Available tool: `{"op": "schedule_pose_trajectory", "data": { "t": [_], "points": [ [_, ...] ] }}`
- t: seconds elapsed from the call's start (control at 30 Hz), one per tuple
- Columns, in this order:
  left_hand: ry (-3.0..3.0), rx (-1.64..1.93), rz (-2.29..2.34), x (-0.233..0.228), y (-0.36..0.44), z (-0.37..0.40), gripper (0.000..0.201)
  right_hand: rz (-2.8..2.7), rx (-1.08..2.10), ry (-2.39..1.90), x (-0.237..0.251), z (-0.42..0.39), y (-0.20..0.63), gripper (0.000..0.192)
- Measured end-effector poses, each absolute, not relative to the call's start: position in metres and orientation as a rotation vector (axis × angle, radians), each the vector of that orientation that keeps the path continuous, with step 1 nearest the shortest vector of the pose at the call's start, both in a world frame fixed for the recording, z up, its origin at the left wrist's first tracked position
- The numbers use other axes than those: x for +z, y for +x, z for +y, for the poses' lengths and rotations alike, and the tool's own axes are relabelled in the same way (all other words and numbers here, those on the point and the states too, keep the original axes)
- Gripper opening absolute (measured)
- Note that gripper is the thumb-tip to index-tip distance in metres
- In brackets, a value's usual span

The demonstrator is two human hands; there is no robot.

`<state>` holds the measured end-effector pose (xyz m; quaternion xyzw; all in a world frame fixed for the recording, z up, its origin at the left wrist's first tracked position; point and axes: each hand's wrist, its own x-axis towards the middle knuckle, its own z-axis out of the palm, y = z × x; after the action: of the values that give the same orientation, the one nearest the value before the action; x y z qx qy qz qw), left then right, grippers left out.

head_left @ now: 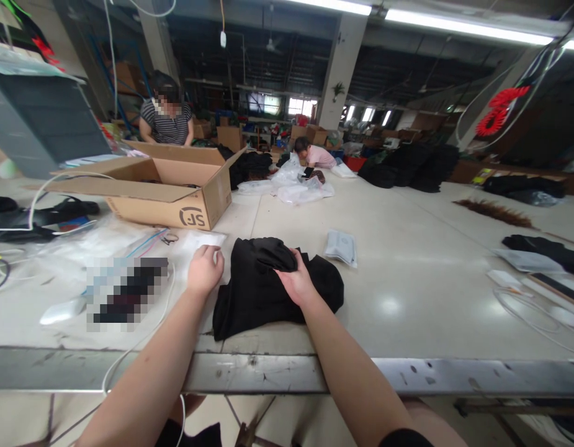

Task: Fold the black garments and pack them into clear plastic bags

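Black cloth (249, 298) in right hand (296, 280); left hand (205, 269) alongside

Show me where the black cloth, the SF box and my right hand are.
Black cloth (261, 298), head view: its middle, left of the right hand.
SF box (151, 212), head view: its near wall.
Right hand (298, 282), head view: its middle.

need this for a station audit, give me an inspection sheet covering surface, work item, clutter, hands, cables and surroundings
Surface: off-white tabletop, metal front edge
Work item: black cloth, loosely bundled near the front edge
Clutter: open SF cardboard box, clear plastic bags, small plastic-wrapped packet
Hands: right hand grips a fold of the cloth; left hand is beside it, fingers curled, nothing visibly held
Cables: white cable crosses the front edge at left; red coil hangs upper right
Surroundings: two people across the table, tube lights overhead
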<state>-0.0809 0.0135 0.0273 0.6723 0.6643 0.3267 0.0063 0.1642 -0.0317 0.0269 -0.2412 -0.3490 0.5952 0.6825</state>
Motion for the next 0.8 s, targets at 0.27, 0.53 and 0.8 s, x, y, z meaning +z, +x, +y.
{"op": "schedule_pose_trajectory", "data": {
  "t": [0.27,0.53,0.8],
  "points": [
    [1.411,0.609,1.026,0.042,-0.03,-0.012,0.077,-0.924,1.378,-0.556,0.024,-0.035,0.159,0.056],
    [0.757,0.775,0.61,0.063,-0.034,-0.028,0.057,-1.452,1.246,-0.732,0.044,-0.053,0.162,0.014],
    [0.637,0.906,0.659,0.031,-0.025,-0.021,0.036,-1.396,0.959,-0.927,0.021,-0.043,0.15,0.05]
  ]
}}
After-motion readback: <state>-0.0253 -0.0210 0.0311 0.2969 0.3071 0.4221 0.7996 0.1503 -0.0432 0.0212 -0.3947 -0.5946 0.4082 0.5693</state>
